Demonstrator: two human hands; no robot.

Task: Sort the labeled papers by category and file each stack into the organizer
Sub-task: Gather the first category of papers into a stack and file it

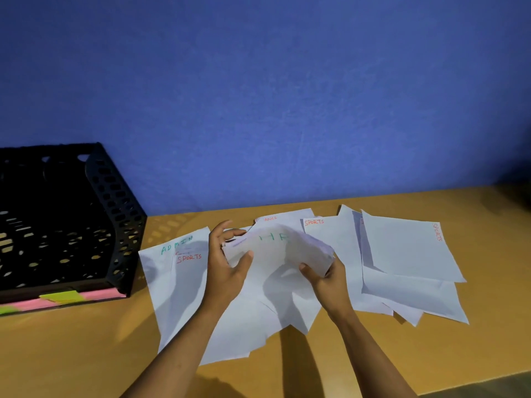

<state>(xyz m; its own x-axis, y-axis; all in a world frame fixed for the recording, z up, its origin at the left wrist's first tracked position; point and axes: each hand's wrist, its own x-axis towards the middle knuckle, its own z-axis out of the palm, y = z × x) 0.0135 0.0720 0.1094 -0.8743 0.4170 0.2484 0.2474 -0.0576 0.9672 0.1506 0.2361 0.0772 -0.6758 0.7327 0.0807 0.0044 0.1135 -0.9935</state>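
White labeled papers lie spread over the wooden desk (86, 354). A blurred, bent sheet marked HR (275, 248) is lifted above the pile. My right hand (324, 274) grips its lower right edge. My left hand (227, 262) touches its left edge with the fingers spread. Flat on the desk are an ADMIN sheet (172, 282), a SPORTS sheet (189, 268) overlapping it, another SPORTS sheet (333, 242) and a turned SPORTS sheet (408, 251) at the right. A sheet ending in "ANCE" (287, 219) lies behind the HR sheet. The black perforated organizer (115, 202) stands at the left.
Pink and green sticky labels (69, 298) run along the organizer's front bottom edge. A blue wall (258, 96) rises directly behind the desk. More unlabeled sheets (411, 297) overlap at the right. A dark object (520, 185) shows at the far right edge.
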